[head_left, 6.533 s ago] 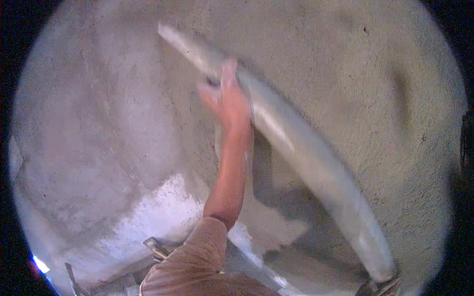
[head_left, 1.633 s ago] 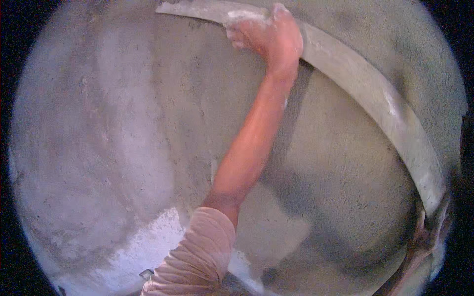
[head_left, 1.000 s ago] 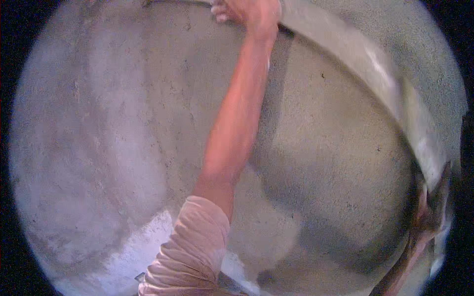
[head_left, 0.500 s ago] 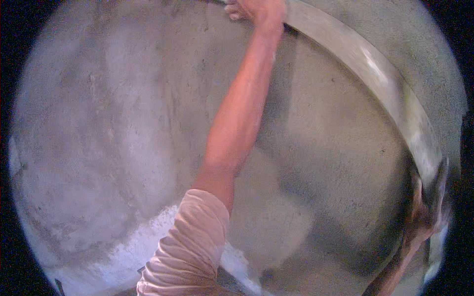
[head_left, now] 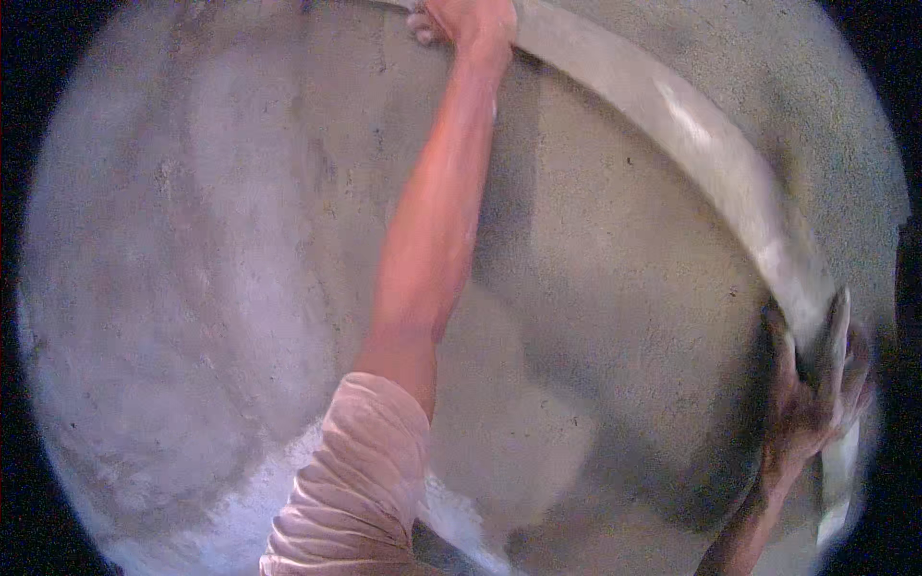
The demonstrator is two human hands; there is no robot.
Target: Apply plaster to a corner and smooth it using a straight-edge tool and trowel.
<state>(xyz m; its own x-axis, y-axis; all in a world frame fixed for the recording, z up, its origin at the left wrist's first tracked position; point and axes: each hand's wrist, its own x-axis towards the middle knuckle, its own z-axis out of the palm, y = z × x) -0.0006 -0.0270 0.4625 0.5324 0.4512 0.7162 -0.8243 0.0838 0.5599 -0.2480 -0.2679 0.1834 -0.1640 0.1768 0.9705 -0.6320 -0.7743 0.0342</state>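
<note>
A long, flat, pale straightedge [head_left: 663, 115] lies against the grey plastered wall [head_left: 634, 259], its line bent by the lens from the top centre down to the lower right. My left hand [head_left: 471, 24] grips it near the top edge of the view, with the fingers curled and the arm stretched far up. Lower on the right, my right hand [head_left: 812, 398] holds the bar near its other end, thumb on one side and long fingers on the other. The far upper end of the straightedge is partly hidden behind my left hand and cut off by the picture's edge.
The wall surface is smoother and lighter on the left, rougher and more grainy beyond the bar at the upper right [head_left: 759, 58]. A whitish patch [head_left: 250, 509] spreads along the lower left. My arms cast dark shadows across the middle and right.
The straightedge and both my hands have shifted left across the wall. In the view my left hand sits slightly lower and my right slightly higher. Both keep their grip.
</note>
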